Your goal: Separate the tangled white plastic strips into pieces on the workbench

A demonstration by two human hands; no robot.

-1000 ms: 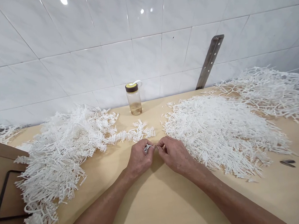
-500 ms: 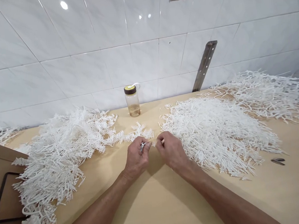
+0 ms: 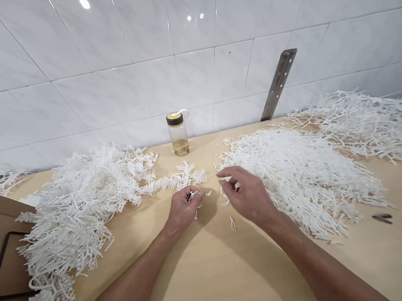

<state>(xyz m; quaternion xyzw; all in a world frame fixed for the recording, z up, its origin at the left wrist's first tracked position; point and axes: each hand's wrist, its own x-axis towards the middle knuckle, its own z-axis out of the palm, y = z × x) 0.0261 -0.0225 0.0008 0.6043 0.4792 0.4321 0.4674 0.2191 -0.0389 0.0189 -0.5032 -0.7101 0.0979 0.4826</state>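
Observation:
My left hand [image 3: 185, 209] is closed on a small white plastic piece [image 3: 207, 193], whose ends stick out past the fingertips. To its right, my right hand [image 3: 247, 193] has thumb and fingers apart beside the right pile of thin white sticks [image 3: 299, 175]. A few loose white sticks [image 3: 233, 223] lie on the table just below my right hand. On the left spreads a pile of white branched pieces [image 3: 84, 204], and a row of them reaches the middle, just above my left hand.
A clear bottle [image 3: 178, 136] with a dark and yellow lid stands near the tiled wall. Netted white pieces [image 3: 364, 120] lie at the back right. Small dark snips [image 3: 382, 219] lie at the right. A metal bracket [image 3: 279, 85] leans at the wall; a brown box [image 3: 8, 255] is at left.
My right hand has moved right, away from my left hand, and its fingers have opened. Loose white sticks now show on the table below it. My left hand has hardly moved.

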